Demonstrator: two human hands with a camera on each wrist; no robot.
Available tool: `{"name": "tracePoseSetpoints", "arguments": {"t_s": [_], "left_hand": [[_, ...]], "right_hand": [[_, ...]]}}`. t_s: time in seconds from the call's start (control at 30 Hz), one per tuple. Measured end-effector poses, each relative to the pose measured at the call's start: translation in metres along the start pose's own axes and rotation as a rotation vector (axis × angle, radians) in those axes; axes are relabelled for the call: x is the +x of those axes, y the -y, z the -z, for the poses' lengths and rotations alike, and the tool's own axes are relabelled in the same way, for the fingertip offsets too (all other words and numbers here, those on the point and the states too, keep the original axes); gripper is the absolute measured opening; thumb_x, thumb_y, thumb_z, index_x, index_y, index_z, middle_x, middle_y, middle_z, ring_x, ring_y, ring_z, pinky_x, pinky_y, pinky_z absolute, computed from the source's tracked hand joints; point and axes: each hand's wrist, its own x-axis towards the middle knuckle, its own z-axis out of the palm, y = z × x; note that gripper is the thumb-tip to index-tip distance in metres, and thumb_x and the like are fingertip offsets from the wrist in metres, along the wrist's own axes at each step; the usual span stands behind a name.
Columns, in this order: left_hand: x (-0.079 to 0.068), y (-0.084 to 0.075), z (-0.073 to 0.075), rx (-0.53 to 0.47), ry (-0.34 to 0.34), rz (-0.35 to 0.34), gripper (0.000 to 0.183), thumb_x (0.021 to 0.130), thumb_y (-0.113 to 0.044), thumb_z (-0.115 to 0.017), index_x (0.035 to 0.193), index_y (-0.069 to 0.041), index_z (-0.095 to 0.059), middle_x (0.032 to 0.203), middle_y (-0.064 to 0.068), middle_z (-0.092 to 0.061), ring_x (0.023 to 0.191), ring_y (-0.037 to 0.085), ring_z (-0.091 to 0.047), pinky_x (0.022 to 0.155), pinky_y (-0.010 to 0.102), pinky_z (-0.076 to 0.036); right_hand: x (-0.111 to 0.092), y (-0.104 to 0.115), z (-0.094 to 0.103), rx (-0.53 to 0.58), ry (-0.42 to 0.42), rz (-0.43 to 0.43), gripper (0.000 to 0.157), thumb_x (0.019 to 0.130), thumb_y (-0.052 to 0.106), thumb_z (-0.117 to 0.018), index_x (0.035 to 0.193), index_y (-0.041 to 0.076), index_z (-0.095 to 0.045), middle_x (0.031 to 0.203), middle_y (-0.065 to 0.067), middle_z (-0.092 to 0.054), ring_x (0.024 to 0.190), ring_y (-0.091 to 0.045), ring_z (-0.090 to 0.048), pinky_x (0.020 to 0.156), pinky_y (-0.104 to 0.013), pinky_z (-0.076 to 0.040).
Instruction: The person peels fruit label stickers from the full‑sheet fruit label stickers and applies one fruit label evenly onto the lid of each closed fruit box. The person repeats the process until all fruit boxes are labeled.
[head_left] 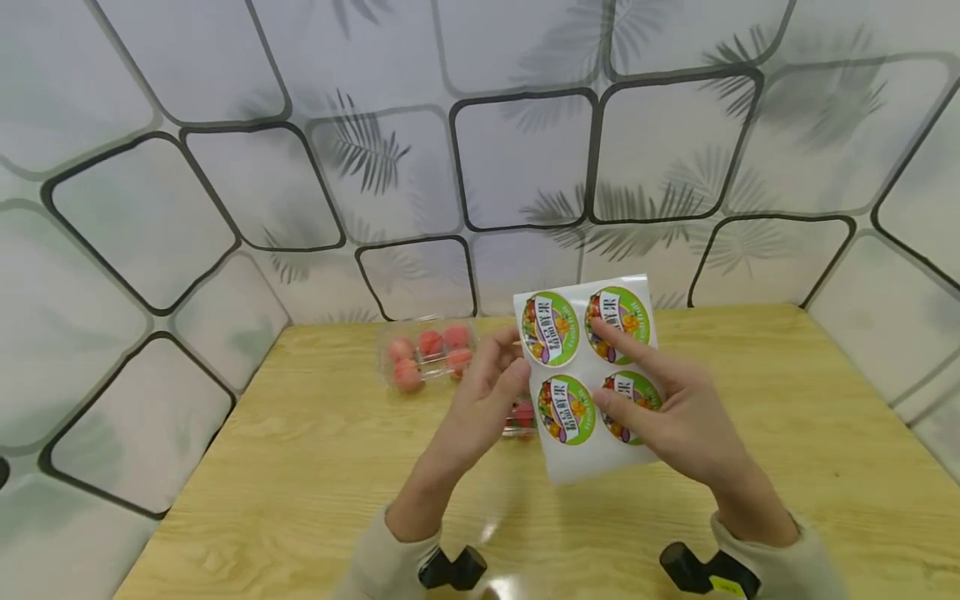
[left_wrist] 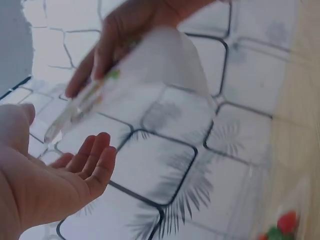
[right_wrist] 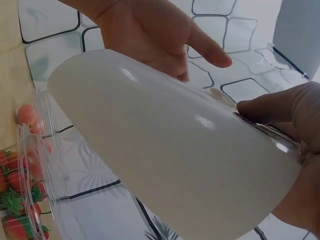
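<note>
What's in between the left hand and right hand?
In the head view, the sheet of round fruit stickers is between the left hand and right hand, whose fingers overlap it.

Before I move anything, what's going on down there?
A person's right hand has a white sheet of four round, green-edged fruit stickers in its grip, raised over a wood-grain table. All four stickers are on the sheet. The left hand is open by the sheet's left edge; whether it touches is unclear. Behind sits a clear box of peach-like fruit; a box of strawberries is partly hidden.
</note>
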Motion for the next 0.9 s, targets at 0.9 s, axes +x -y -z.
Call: {"name": "tracePoseSetpoints", "arguments": {"t_s": [0.9], "left_hand": [[0.009,-0.014,-0.013,0.066,-0.163,0.000,0.023,0.100,-0.013,-0.059,0.101,0.007,-0.070,0.079,0.023,-0.072,0.062,0.019,-0.071,0.052,0.036,-0.057]], "right_hand": [[0.000,-0.002,-0.009,0.086,-0.056,0.015,0.048,0.084,-0.022,-0.061,0.129,-0.005,-0.061,0.099,-0.008,-0.071,0.068,-0.017,-0.071,0.048,-0.029,-0.055]]}}
